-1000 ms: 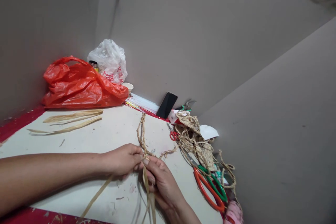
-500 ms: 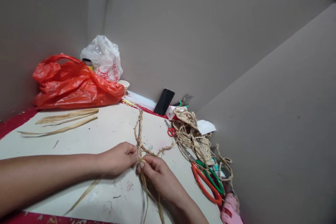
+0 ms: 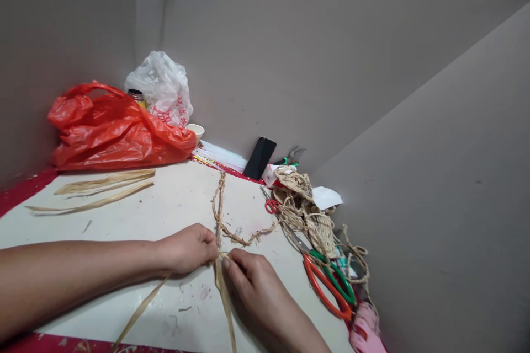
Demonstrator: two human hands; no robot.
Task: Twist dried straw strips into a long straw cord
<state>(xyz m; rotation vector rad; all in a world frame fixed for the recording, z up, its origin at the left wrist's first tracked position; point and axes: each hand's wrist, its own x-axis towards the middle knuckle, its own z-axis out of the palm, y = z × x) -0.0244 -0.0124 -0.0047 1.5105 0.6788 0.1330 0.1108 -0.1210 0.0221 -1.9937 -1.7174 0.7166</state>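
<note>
A twisted straw cord (image 3: 221, 198) lies lengthwise over the white board, its end loosely looped to the right. My left hand (image 3: 188, 248) is closed at the left side of the cord's lower end, fingertips pinched on straw. A pale loose strip (image 3: 143, 309) trails from under that hand toward the near edge. On the other side, my right hand (image 3: 256, 278) pinches a straw strand between thumb and forefinger, close to the left fingertips. Flat untwisted straw strips (image 3: 224, 300) hang down from the cord between both hands. The exact crossing of strands is partly hidden by fingers.
Dry straw strips (image 3: 105, 182) lie at the left, before a red plastic bag (image 3: 124, 135). A phone (image 3: 260, 158) leans at the back. Along the right are coiled straw cord (image 3: 298, 209), large scissors (image 3: 327, 287), small red-handled scissors (image 3: 271, 206) and a pink object (image 3: 365, 328).
My right hand has shifted slightly right and down, drawing the strand away from the cord. The loose strips below hang closer together. My left hand stays nearly in place.
</note>
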